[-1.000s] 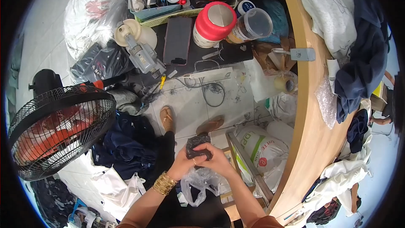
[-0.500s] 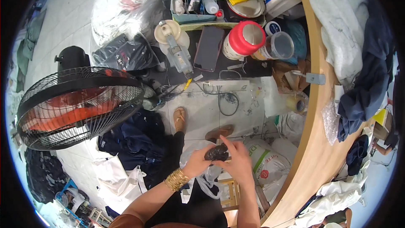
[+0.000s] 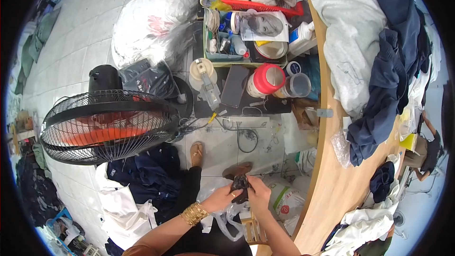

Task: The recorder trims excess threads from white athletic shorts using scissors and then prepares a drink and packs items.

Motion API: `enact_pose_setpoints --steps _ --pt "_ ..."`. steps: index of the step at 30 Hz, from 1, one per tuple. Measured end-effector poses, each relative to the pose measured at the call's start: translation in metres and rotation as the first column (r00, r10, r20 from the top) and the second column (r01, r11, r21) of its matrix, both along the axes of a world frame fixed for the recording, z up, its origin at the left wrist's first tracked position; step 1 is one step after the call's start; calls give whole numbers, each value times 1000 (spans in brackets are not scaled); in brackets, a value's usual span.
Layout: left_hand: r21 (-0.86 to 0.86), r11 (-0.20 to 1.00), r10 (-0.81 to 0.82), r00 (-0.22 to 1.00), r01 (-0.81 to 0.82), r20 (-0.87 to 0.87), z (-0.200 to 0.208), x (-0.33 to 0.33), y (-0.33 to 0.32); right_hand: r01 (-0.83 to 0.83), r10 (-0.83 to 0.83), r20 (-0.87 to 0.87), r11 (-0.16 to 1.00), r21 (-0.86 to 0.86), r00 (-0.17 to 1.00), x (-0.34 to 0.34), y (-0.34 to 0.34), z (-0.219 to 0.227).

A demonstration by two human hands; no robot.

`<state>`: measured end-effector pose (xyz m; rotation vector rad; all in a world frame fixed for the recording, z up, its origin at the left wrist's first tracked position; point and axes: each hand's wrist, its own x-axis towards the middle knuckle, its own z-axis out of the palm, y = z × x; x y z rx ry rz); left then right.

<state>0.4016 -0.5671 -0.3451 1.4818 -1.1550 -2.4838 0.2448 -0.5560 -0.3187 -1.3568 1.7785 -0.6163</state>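
A small dark, crumpled piece point(image 3: 240, 185) is held between both my hands just above my lap. My left hand point(image 3: 220, 198), with gold bangles on its wrist, grips the piece's left side. My right hand point(image 3: 258, 193) pinches its right side. A clear plastic bag point(image 3: 227, 215) lies under my hands. I cannot tell what the dark piece is made of.
A black floor fan point(image 3: 106, 125) with orange blades stands to my left. Dark blue clothes point(image 3: 147, 178) lie heaped below it. A curved wooden table point(image 3: 339, 187) with grey and navy garments point(image 3: 386, 80) runs along the right. Ahead is a low black stand point(image 3: 237, 97) with jars and trays.
My view has tilted, so the fan and the stand sit lower in the picture. Both hands still hold the dark piece and have shifted slightly right.
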Motion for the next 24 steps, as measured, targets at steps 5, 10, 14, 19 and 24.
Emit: enact_pose_setpoints --steps 5,10,14,19,24 --pt "-16 960 275 953 -279 -123 1 10 -2 -473 473 25 881 -10 881 0 -18 35" --pt "468 772 539 833 -430 -125 16 0 -13 -630 634 -112 773 72 765 -18 -31 46" --pt "456 808 505 837 -373 -210 35 -5 -13 -565 562 61 825 30 825 -35 -35 50" --pt "408 887 306 938 -218 -165 68 -4 -17 -469 391 342 864 185 854 -59 -52 63" --pt "124 899 437 859 -419 -268 67 -31 -15 -495 409 308 817 294 859 -59 -78 71"
